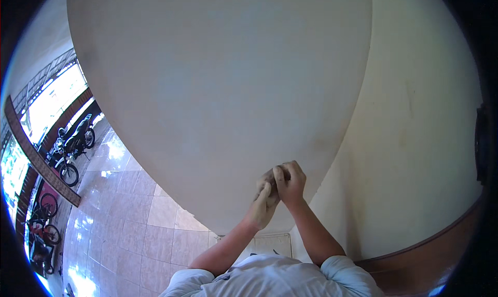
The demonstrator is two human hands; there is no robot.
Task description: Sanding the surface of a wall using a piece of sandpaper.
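Pressing against the cream pillar (218,89), the left hand (263,206) and right hand (290,185) are clasped together, anything held being hidden.

Ahead of you a broad cream pillar (218,89) fills the middle of the view, with a cream wall (415,141) to its right. Glossy pinkish floor tiles (129,219) spread out on your left. Far left, a dark motorcycle (72,144) stands parked, with bicycles (44,219) nearer along the edge. A brown wooden door (441,266) shows at near right.
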